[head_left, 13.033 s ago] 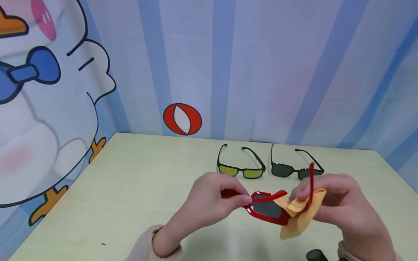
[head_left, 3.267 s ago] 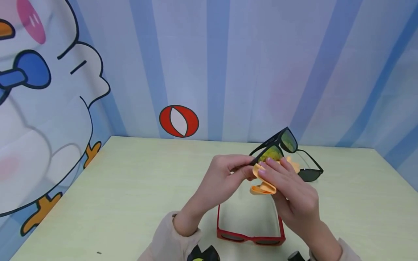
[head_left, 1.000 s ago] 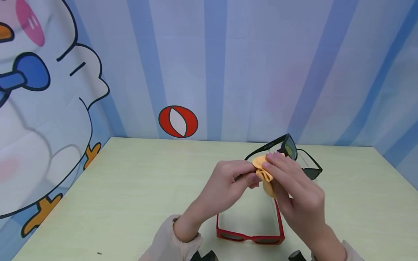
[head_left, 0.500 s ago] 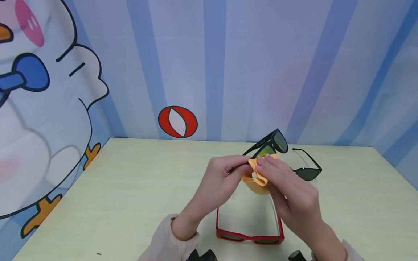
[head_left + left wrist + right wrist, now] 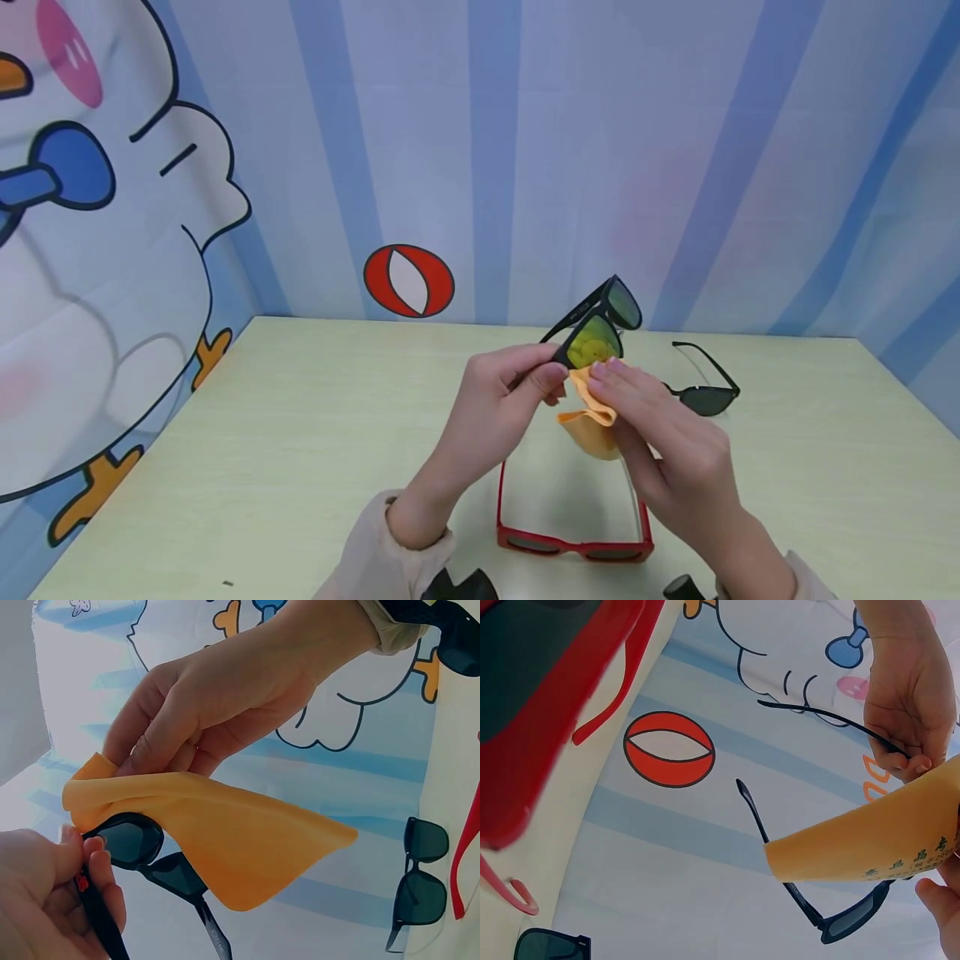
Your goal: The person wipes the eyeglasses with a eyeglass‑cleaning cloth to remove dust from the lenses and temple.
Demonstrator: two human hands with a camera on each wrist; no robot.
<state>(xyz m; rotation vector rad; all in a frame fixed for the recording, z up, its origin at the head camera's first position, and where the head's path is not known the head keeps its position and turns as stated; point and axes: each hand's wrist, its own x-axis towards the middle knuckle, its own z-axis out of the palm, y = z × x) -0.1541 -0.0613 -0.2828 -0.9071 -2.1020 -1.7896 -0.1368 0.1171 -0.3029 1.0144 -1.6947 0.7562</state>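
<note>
The left hand (image 5: 491, 404) pinches the yellow-lensed glasses (image 5: 595, 340) at one side with thumb and fingers, raised above and beyond the red glasses (image 5: 573, 549); the right hand (image 5: 678, 433), its fingers laid over a soft, folded orange cloth (image 5: 592, 435), grips this against a lens; black dark-lensed glasses (image 5: 708, 401) lie beyond the red glasses, to their right; the worktop (image 5: 300, 442) is pale and smooth; a blue-striped backdrop (image 5: 435, 150) hangs behind.
</note>
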